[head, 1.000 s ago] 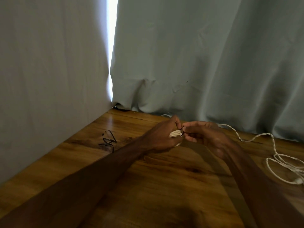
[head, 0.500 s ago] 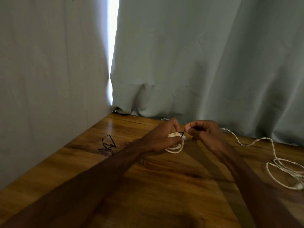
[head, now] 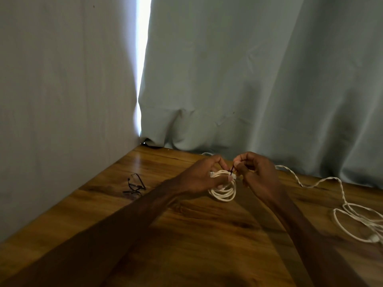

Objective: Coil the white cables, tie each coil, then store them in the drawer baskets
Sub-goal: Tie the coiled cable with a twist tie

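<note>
Home room: wooden table [head: 186,235] against pale curtains [head: 248,79].

Your two bare forearms reach forward from the lower corners and converge, the hands almost meeting. Your left hand [head: 198,178] is turned inward, its fingers curled round the white cable coil [head: 224,194] and its thumb lying across the top. Your right hand [head: 260,176] sits just beside it, knuckles up, fingertips pinching the dark tie [head: 231,170] at the coil's upper edge.
</note>
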A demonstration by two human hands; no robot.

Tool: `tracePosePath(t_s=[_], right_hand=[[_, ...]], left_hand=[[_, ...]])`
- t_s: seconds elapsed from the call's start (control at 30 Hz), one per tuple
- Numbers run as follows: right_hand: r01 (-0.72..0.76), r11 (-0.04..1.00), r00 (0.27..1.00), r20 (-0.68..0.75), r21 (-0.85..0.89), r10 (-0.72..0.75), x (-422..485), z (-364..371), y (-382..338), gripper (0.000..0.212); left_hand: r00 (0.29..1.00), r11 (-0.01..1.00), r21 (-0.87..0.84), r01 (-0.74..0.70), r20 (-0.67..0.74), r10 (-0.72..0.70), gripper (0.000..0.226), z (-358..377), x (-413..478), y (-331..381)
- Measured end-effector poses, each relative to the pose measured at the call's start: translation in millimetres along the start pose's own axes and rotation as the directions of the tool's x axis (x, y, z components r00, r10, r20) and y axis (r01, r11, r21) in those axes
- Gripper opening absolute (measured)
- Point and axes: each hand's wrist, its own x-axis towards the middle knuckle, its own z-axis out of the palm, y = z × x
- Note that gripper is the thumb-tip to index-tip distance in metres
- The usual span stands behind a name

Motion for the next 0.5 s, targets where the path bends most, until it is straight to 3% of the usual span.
tracePosePath(t_s=[0.13, 0.2, 0.5], right_hand=[[-0.025, 1.0, 0.999, -0.03, -0.008, 0.025, 2, 2, 2, 0.018], [-0.021, 0.999, 1.0, -0.022, -0.025, 0.021, 2, 4, 3, 0.021], [0.105, 0.981, 0.994, -0.025, -0.16, -0.11, -3, 11, -8, 0.016]], left_hand=[[0.976, 0.922, 0.324, -0.211, 0.018, 0.217, 0.019, -2, 1, -1], [0.971, 0.867, 0.437, -0.238, 0.076, 0.228, 0.027, -3, 3, -4], [0.97, 0.829, 0.506, -0.239, 0.165, 0.179, 0.022, 1, 8, -7]])
